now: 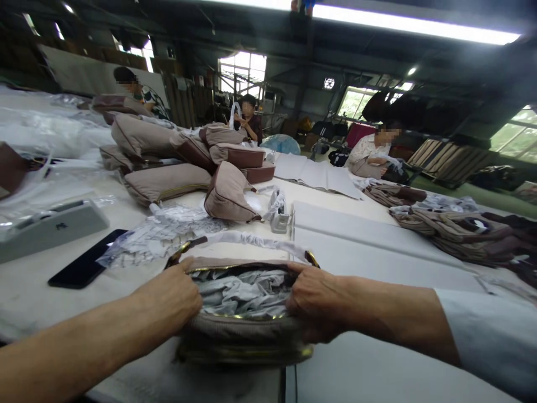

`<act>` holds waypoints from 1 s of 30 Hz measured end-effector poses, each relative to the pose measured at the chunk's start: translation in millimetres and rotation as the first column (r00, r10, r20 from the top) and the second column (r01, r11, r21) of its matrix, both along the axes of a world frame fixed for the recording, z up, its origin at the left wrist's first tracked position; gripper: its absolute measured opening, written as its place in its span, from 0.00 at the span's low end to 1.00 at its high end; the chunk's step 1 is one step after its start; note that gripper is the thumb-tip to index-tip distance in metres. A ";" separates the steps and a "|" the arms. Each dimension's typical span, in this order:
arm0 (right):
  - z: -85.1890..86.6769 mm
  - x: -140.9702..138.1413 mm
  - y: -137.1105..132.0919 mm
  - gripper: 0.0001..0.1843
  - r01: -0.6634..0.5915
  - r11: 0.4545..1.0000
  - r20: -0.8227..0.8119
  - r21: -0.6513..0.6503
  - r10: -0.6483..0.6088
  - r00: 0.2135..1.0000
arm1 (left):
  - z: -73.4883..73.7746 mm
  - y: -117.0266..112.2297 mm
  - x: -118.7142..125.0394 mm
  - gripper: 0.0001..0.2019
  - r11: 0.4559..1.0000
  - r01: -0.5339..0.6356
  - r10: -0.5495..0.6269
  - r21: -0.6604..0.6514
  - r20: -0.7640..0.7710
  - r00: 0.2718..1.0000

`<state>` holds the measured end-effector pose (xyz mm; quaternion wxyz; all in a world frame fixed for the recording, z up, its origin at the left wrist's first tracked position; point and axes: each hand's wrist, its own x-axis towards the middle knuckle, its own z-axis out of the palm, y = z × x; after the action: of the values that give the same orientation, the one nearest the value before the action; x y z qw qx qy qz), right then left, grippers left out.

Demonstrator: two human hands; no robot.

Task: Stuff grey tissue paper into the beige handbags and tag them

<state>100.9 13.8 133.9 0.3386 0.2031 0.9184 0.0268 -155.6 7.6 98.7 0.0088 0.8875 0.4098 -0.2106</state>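
A taupe handbag (pixel 239 336) with a gold zipper lies open on the white table (pixel 369 369) just in front of me. Crumpled grey stuffing paper (pixel 243 294) fills its mouth. My left hand (pixel 172 299) grips the bag's left end, fingers curled over the zipper edge. At the right end, my right hand (pixel 316 302) is closed on the rim, its fingers tucked inside. The bag's handle (pixel 251 240), wrapped in white paper, arches behind the opening.
A black phone (pixel 84 267) and a grey device (pixel 50 226) lie at left beside plastic wrap (pixel 159 235). Several taupe bags (pixel 168 182) are piled beyond. More bags (pixel 453 229) lie at right. Three people sit at the far side.
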 end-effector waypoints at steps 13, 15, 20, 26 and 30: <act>-9.7 38.4 -38.5 0.01 0.033 0.990 -0.631 0.136 0.060 0.773 | -2.7 4.3 42.7 0.09 0.996 0.043 -0.028 -0.077 0.179 0.983; -5.5 60.8 -43.7 0.06 0.279 0.947 -0.904 0.158 0.025 0.427 | -0.1 -5.2 45.1 0.08 1.000 0.022 -0.019 -0.004 0.326 0.945; -44.5 87.7 -63.4 0.12 0.667 0.722 -0.980 -0.186 -0.183 -0.075 | -15.9 -23.0 83.1 0.06 0.995 0.097 -0.077 -0.003 0.593 0.802; -80.9 53.5 -62.0 0.10 0.609 0.698 -0.909 -0.378 -0.406 -0.099 | -33.4 -9.0 112.4 0.07 0.993 0.093 -0.118 0.073 0.574 0.810; -93.2 53.1 -59.5 0.09 0.443 0.751 -0.869 -0.490 -0.381 -0.315 | -24.7 -7.7 115.7 0.08 0.853 -0.088 0.494 -0.514 0.742 0.453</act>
<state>154.0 -45.7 40.7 -0.4677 0.4693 0.7122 -0.2322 -39.9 -0.1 73.9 0.4290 0.7639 0.4473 0.1799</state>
